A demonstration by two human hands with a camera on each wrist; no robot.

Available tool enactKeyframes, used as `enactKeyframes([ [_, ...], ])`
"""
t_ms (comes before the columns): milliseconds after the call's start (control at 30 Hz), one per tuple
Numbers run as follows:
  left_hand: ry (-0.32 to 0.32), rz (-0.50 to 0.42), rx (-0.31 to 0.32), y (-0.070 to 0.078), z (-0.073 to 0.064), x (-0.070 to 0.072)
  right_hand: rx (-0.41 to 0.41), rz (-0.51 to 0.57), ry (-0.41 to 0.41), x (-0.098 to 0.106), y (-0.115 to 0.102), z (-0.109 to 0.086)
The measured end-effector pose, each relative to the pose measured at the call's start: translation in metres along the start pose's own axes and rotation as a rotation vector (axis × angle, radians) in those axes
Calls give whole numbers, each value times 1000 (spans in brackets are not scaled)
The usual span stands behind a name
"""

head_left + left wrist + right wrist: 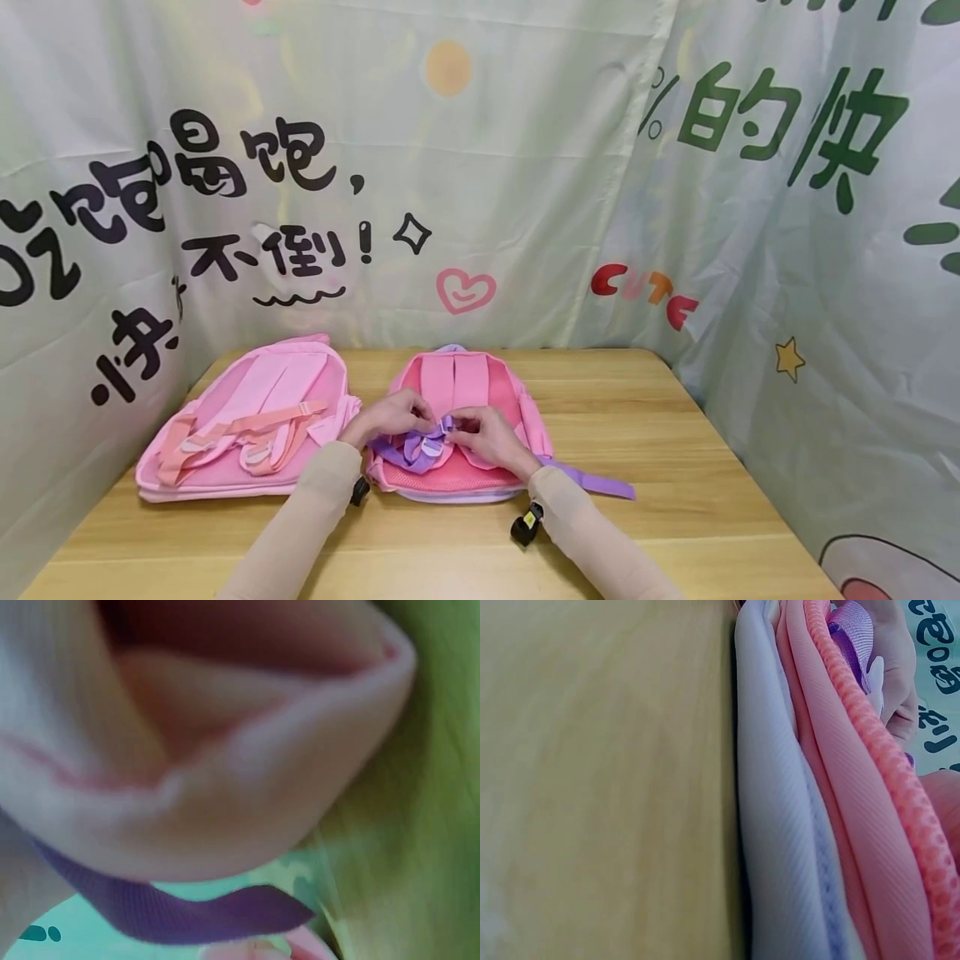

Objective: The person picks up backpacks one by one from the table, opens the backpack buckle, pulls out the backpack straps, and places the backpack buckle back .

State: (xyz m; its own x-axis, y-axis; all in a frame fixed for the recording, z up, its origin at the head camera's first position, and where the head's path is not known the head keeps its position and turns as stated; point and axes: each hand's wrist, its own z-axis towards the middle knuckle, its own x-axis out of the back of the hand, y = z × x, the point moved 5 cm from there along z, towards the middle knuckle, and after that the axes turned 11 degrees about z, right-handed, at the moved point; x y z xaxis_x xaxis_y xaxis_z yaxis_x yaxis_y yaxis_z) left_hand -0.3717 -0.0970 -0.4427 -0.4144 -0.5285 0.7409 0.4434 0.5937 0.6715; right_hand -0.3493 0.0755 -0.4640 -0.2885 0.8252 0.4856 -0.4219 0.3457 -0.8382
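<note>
A pink backpack [510,383] lies with its strap side up, and both hands are over its lower half. Between them is a bunched purple webbing strap [397,454] with a pale buckle [431,447]. My left hand [393,414] pinches the strap from the left. From the right, my right hand [491,435] pinches the same strap near a small purple loop. In the left wrist view, a blurred pink side pocket [247,795] hides most of the left hand. The right wrist view looks along the backpack's padded mesh edge [885,765], with fingers [900,667] partly visible behind it.
A second, lighter pink backpack [217,417] with orange straps [285,414] lies to the left. Another purple strap end [607,486] trails onto the wooden table [637,417] at right. Printed curtains [525,192] hang behind and along both sides.
</note>
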Motion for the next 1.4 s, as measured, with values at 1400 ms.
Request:
enactKeyframes([
  [1400, 34, -24, 53, -2, 3, -5, 72, 25, -17, -1, -6, -2],
])
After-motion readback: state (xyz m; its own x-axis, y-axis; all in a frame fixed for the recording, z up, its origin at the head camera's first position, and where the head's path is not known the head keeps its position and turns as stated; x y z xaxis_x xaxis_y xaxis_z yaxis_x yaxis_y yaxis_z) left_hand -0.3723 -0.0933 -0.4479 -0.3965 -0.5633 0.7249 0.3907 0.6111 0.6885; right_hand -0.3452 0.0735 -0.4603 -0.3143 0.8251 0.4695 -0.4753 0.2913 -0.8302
